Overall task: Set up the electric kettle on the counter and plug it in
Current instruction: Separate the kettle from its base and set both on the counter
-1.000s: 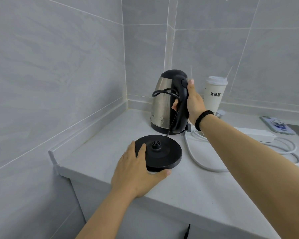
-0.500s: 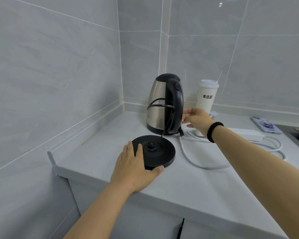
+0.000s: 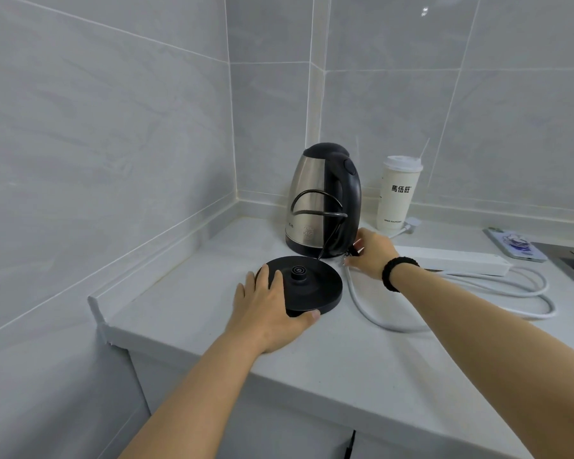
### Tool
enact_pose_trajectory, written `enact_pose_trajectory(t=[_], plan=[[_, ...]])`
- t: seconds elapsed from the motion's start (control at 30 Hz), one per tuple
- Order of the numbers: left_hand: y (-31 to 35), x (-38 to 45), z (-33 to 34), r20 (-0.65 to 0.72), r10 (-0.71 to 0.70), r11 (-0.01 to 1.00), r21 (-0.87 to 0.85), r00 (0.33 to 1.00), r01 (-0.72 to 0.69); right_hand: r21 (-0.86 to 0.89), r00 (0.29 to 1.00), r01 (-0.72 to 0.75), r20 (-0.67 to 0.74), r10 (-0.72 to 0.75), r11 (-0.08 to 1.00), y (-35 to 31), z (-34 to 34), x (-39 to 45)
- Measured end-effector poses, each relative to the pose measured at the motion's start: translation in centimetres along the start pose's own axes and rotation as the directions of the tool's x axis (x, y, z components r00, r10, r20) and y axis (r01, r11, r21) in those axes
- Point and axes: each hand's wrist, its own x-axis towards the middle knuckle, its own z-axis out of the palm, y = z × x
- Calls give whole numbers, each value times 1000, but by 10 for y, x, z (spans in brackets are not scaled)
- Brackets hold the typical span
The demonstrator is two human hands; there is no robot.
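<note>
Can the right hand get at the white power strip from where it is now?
Probably yes. The right hand sits low by the steel kettle, and the white power strip lies just to its right on the grey counter, with nothing between them.

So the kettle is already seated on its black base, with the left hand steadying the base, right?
Not quite. In the head view the kettle stands on the counter behind the base, not on it. The left hand does steady the base.
</note>
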Motion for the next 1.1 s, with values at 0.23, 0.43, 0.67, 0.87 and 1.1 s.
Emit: enact_pose_trajectory(t=[0.23, 0.43, 0.67, 0.87, 1.1], plan=[[0, 8, 1, -96, -24, 998, -67, 995, 17, -61, 985, 77, -151, -86, 995, 7, 1, 7], [0, 6, 6, -282, 28, 998, -39, 959, -41, -71, 951, 39, -305, -59, 997, 13, -8, 15], [0, 8, 6, -288, 56, 998, -11, 956, -62, -119, 977, 20, -211, -45, 993, 20, -3, 15], [1, 6, 6, -391, 87, 991, -55, 916, -118, -77, 984, 79, -156, -91, 994, 14, -9, -4], [5, 4, 6, -542, 237, 957, -14, 806, -291, 11, 967, 139, -219, -133, 990, 22, -20, -46]])
